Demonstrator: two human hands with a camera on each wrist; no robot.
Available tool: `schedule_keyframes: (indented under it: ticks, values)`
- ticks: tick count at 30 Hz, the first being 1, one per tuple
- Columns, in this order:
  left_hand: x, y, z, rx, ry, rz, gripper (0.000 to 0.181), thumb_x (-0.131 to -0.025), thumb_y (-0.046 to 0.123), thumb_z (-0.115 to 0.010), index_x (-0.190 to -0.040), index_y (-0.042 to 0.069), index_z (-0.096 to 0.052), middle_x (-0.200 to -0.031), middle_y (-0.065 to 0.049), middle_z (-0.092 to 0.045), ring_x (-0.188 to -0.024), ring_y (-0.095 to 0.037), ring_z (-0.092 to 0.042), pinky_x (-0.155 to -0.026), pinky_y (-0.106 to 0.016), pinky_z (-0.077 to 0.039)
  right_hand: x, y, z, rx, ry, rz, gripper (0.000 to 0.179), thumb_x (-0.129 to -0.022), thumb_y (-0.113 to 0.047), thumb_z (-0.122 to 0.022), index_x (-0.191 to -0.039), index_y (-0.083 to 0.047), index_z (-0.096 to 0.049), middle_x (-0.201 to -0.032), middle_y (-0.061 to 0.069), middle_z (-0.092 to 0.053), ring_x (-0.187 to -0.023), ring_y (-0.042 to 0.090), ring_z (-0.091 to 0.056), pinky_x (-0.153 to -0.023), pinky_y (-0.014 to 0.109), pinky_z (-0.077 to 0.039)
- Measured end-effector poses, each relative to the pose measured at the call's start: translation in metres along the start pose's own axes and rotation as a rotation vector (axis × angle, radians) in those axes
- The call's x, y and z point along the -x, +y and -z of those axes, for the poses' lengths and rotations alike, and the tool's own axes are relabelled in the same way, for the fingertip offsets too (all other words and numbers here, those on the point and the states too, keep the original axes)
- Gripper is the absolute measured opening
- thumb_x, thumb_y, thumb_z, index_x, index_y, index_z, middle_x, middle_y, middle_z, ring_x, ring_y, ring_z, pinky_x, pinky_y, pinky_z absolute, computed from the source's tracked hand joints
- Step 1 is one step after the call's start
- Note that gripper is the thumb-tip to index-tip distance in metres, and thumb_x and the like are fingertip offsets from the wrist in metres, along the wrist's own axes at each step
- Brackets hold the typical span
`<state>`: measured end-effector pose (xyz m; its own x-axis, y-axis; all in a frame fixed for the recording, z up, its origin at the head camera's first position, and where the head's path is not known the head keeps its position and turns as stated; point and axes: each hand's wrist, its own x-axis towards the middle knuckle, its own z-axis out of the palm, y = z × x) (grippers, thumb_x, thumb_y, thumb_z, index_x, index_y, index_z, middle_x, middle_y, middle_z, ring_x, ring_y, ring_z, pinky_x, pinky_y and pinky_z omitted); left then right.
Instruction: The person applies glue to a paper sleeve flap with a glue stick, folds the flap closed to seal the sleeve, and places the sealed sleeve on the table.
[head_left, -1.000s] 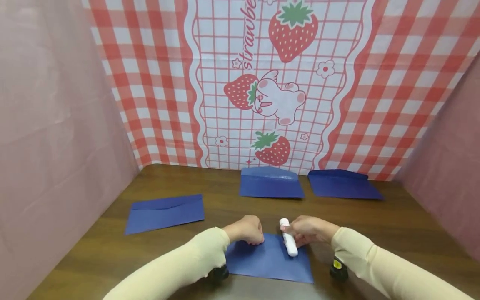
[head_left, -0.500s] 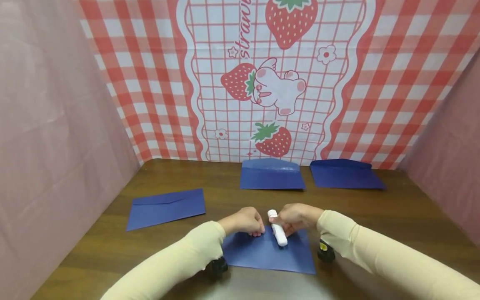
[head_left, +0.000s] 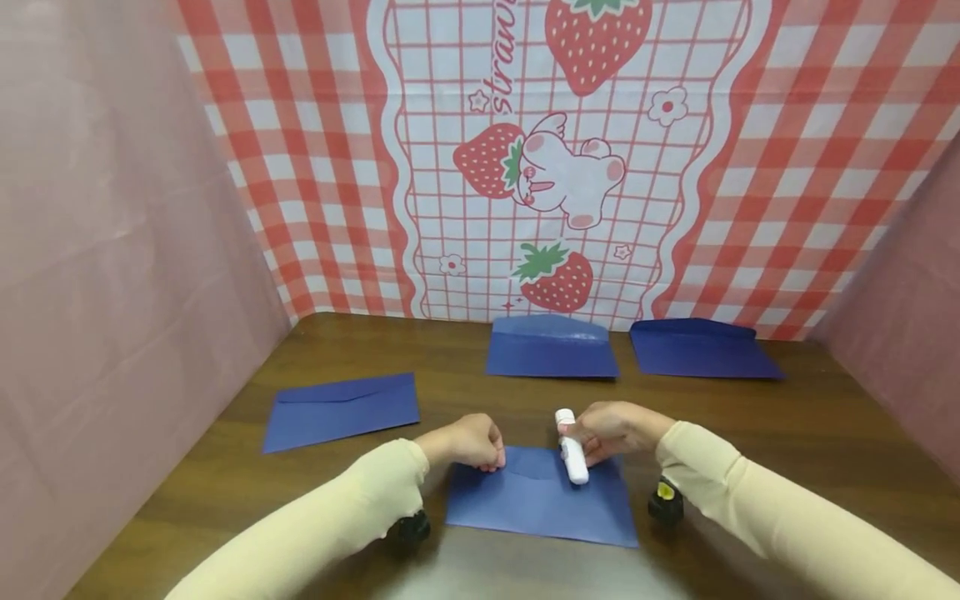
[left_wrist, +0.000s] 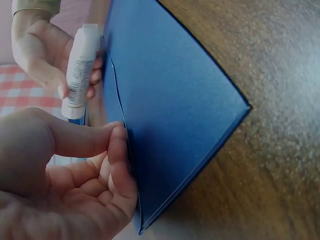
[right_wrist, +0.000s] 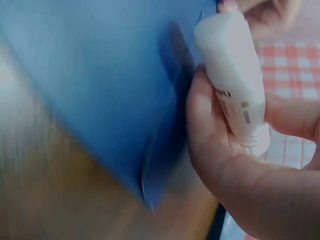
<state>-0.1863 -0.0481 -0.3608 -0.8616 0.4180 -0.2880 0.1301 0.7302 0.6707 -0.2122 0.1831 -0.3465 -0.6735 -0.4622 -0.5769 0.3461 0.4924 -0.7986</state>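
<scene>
In the head view a blue envelope (head_left: 540, 504) lies on the table in front of me. My left hand (head_left: 474, 442) is at its upper left, thumb and forefinger pinching by the flap edge, as the left wrist view also shows. My right hand (head_left: 611, 429) holds a white glue stick (head_left: 573, 454) above the envelope's upper right part. Thumb and fingers wrap the glue stick (right_wrist: 235, 75) in the right wrist view. Printing and a barcode show on the glue stick (left_wrist: 80, 75) in the left wrist view. Whether its tip touches the paper I cannot tell.
More blue envelopes lie on the brown table (head_left: 247, 500): one at the left (head_left: 341, 412), one at the back middle (head_left: 551, 354) and another at the back right (head_left: 705, 354). Behind stands a red checked strawberry cloth (head_left: 555, 167); pink cloth (head_left: 112, 250) hangs at the sides.
My left hand has shifted left along the envelope's upper edge, baring a curved edge line. The right hand moved left with the glue stick, then back right. The view tilted slightly.
</scene>
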Motion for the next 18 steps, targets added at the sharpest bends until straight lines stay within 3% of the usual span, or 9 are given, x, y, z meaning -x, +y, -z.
schedule_keyframes:
  ticks: [7,13,18]
  values:
    - [0.001,-0.004,-0.002,0.021,-0.004,-0.005,0.013,-0.078,-0.007,-0.059,-0.071,-0.001,-0.068,-0.056,0.004,-0.054,-0.053,-0.007,-0.049,-0.050,-0.015,-0.037,0.013,0.012,0.015,0.023,0.032,-0.047,0.018,-0.099,-0.013,-0.045,-0.098,0.001,-0.055,-0.079,0.003,-0.066,-0.074,0.010,-0.065,-0.070,0.028,-0.055]
    - [-0.001,-0.002,0.004,0.113,-0.033,0.048,0.012,-0.081,-0.006,-0.059,-0.078,-0.005,-0.071,-0.058,0.003,-0.056,-0.052,-0.006,-0.050,-0.050,-0.015,-0.043,0.015,0.020,0.011,0.047,0.101,0.003,0.020,-0.099,-0.013,-0.045,-0.099,0.005,-0.053,-0.077,0.004,-0.064,-0.071,0.009,-0.063,-0.069,0.028,-0.055]
    - [-0.001,-0.003,0.010,0.028,0.029,0.061,0.013,-0.081,-0.005,-0.061,-0.074,-0.003,-0.071,-0.056,0.003,-0.056,-0.051,-0.006,-0.049,-0.049,-0.015,-0.041,0.016,0.020,0.011,0.063,0.118,0.013,0.021,-0.099,-0.012,-0.046,-0.101,0.007,-0.052,-0.078,0.003,-0.064,-0.071,0.009,-0.064,-0.070,0.028,-0.056]
